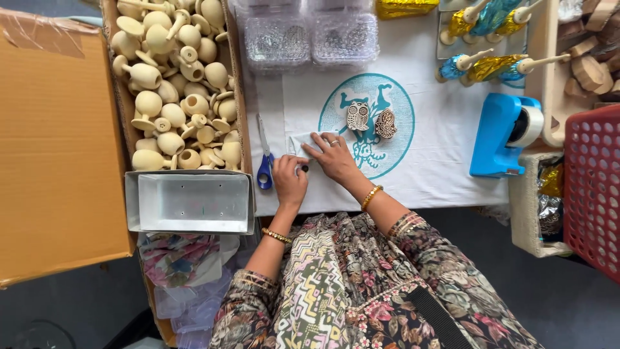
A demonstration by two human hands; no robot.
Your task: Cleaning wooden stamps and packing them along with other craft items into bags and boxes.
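On the white cloth [439, 161] near the table's front edge, the right hand [334, 158] is lying flat, fingers spread, pressing down on a small white paper sheet [303, 141]. Just beside it the left hand [289, 181] is curling its fingers together around a small dark thing [304, 169] at the sheet's near corner; what that thing is cannot be told. Left of the left hand, blue-handled scissors [265, 165] are lying on the cloth. Just beyond the right hand, two carved wooden stamps [371, 119] are sitting on a teal round print. Farther left, a cardboard box [239, 77] is holding a heap of pale wooden pieces [177, 84], with a grey tray [192, 202] in front of it. Well to the right, a blue tape dispenser [500, 132] is standing near a red basket [593, 187], and foil-wrapped pieces [491, 64] are lying beyond it.
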